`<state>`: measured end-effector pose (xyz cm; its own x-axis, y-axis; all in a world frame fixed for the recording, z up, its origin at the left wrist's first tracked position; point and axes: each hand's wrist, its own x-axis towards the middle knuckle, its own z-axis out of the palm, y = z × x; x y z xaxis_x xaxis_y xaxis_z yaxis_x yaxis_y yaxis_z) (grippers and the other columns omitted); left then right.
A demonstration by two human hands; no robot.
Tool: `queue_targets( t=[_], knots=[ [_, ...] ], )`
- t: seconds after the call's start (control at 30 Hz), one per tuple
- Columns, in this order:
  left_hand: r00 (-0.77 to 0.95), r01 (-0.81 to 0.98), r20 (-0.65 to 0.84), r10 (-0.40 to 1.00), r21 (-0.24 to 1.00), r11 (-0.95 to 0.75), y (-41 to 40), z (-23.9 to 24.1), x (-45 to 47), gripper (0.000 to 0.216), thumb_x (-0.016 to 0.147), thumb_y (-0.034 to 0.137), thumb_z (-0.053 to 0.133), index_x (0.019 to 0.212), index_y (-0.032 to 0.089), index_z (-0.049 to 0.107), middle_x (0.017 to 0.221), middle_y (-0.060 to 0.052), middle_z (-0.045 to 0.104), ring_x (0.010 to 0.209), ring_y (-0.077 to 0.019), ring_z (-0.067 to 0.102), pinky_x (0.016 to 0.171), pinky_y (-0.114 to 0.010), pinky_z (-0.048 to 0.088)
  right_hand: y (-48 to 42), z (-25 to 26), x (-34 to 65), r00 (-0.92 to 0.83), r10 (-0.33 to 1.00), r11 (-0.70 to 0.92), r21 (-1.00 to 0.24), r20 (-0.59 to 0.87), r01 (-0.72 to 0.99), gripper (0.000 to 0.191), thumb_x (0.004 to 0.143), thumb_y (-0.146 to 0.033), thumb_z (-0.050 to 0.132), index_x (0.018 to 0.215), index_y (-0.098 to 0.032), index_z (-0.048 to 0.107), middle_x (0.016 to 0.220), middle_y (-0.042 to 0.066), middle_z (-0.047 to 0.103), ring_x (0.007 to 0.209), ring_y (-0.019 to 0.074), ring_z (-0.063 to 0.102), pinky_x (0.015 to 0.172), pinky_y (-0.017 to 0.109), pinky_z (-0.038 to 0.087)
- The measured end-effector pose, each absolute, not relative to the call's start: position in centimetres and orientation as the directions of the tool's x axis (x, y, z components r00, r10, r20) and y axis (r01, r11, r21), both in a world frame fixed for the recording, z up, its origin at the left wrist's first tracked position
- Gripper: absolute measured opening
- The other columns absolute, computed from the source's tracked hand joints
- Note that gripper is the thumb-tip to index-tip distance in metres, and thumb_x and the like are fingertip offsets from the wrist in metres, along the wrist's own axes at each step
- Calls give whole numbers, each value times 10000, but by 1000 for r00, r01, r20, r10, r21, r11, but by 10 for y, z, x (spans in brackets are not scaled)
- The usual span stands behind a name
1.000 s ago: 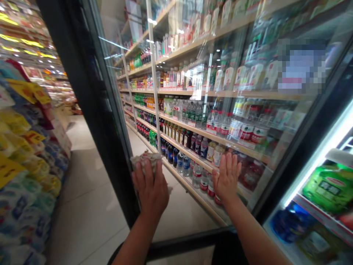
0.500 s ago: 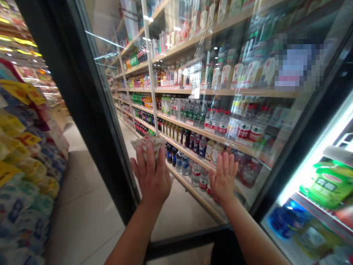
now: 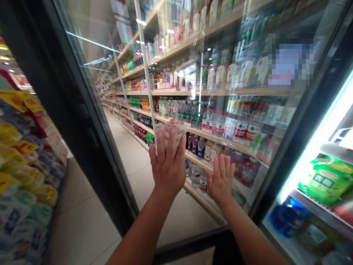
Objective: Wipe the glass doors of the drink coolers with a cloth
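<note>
A glass door (image 3: pixel 74 110) with a black frame stands tilted in my view. My left hand (image 3: pixel 168 165) presses a pale, patterned cloth (image 3: pixel 178 128) against the pane, fingers spread over it; the palm hides part of the cloth. Lower and to the right, my right hand (image 3: pixel 221 180) lies on the glass with its fingers stretched out and nothing in them. Rows of bottled drinks (image 3: pixel 197 145) on wooden shelves (image 3: pixel 198 132) show in or through the glass behind both hands.
On the right, a lit cooler shelf (image 3: pixel 314 206) bears a green package (image 3: pixel 325 180) and a blue item (image 3: pixel 288 217) below it. Stacked wrapped packs (image 3: pixel 24 176) with yellow signs line the left side. Pale tiled floor (image 3: pixel 79 206) runs between them and the door.
My left hand has slid the cloth right and slightly up across the glass, closer to my right hand. The right hand stays in nearly the same spot. The view has shifted a little.
</note>
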<state>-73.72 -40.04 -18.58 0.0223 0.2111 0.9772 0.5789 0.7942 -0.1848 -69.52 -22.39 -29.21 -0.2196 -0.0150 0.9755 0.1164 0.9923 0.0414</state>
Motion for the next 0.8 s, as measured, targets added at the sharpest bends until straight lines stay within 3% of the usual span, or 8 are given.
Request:
queue_targets(
  t=[0.07, 0.17, 0.27, 0.47, 0.57, 0.67, 0.8],
  knots=[
    [-2, 596, 975, 222, -177, 783, -392, -198, -730, 634, 904, 142, 504, 1520, 178, 361, 1594, -108, 296, 1527, -281, 129, 1246, -466, 123, -223, -292, -694, -223, -12, 992, 40, 975, 121, 725, 977, -266, 459, 1595, -140, 100, 1624, 178, 265, 1545, 298, 109, 1221, 560, 198],
    [6, 632, 938, 345, -271, 726, -386, -215, -720, 580, 917, 157, 464, 1494, 158, 410, 1543, -102, 404, 1522, -252, 163, 1255, -433, 98, -222, -293, -692, -237, -12, 991, 43, 971, 127, 732, 972, -261, 461, 1595, -140, 96, 1624, 179, 266, 1547, 298, 101, 1217, 562, 208],
    [3, 617, 913, 409, -323, 718, -395, -201, -720, 575, 921, 162, 463, 1493, 198, 414, 1538, -66, 420, 1516, -234, 196, 1257, -443, 30, -221, -294, -693, -246, -2, 992, 34, 969, 123, 729, 974, -264, 455, 1596, -141, 94, 1627, 181, 254, 1546, 308, 98, 1212, 568, 207],
    [-51, 563, 984, 171, -113, 819, -425, -169, -732, 659, 917, 156, 514, 1539, 252, 316, 1620, -86, 238, 1533, -249, 119, 1248, -475, 11, -227, -294, -694, -235, 15, 994, 12, 972, 111, 738, 971, -251, 466, 1597, -158, 86, 1630, 175, 247, 1546, 295, 108, 1218, 570, 200],
    [-52, 577, 972, 228, -157, 801, -426, -186, -733, 676, 908, 157, 536, 1540, 249, 314, 1613, -93, 257, 1533, -255, 104, 1251, -465, 62, -227, -293, -693, -234, 23, 993, 4, 972, 116, 734, 974, -246, 462, 1597, -161, 84, 1628, 174, 254, 1546, 289, 110, 1219, 567, 201],
    [-36, 566, 957, 289, -219, 795, -434, -187, -732, 670, 907, 151, 550, 1530, 269, 333, 1592, -74, 321, 1526, -235, 161, 1255, -451, 29, -225, -294, -691, -230, 12, 994, 13, 973, 109, 725, 977, -246, 457, 1596, -156, 92, 1625, 175, 263, 1546, 288, 111, 1220, 557, 204],
    [-70, 519, 988, 139, -83, 851, -455, -162, -735, 641, 928, 183, 534, 1533, 243, 328, 1637, -68, 208, 1529, -275, 152, 1250, -505, 16, -223, -296, -690, -240, 15, 996, 8, 971, 93, 728, 972, -240, 455, 1597, -151, 91, 1623, 186, 263, 1544, 304, 116, 1212, 577, 215]
  ],
)
